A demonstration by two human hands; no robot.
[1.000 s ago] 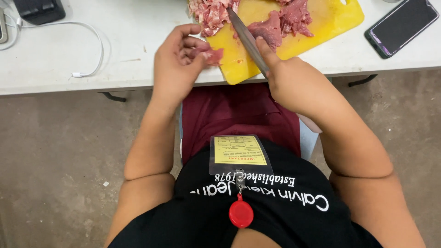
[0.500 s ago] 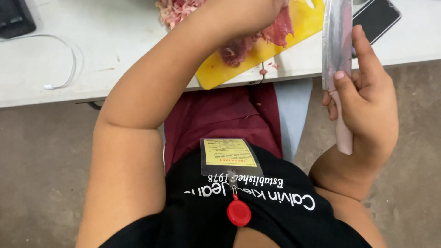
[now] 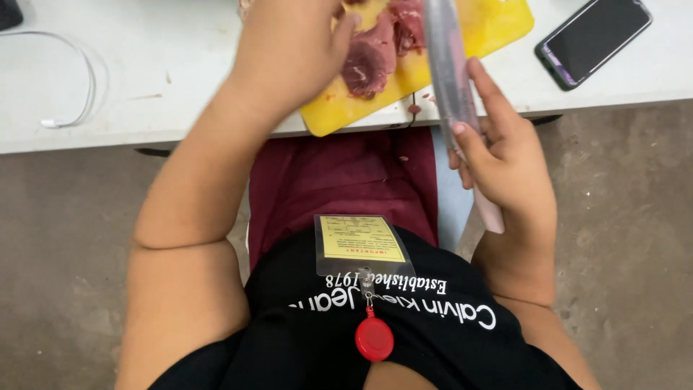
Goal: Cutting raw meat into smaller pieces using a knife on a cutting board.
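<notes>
Head view: the raw meat (image 3: 372, 61) lies on the yellow cutting board (image 3: 498, 25), near the board's front corner. It looks soft, wet and likely slippery — best pinned flat from above rather than pinched. The left hand (image 3: 289, 50) rests on it; whether its fingers are clenched I cannot tell. The right hand (image 3: 505, 162), just off the board's front edge, has its fingers wrapped round the knife (image 3: 451, 79), blade raised over the board — stiff and sharp. Right of the board lies a dark phone (image 3: 592, 40); far left on the tabletop (image 3: 166, 43), a white cable (image 3: 72, 94).
</notes>
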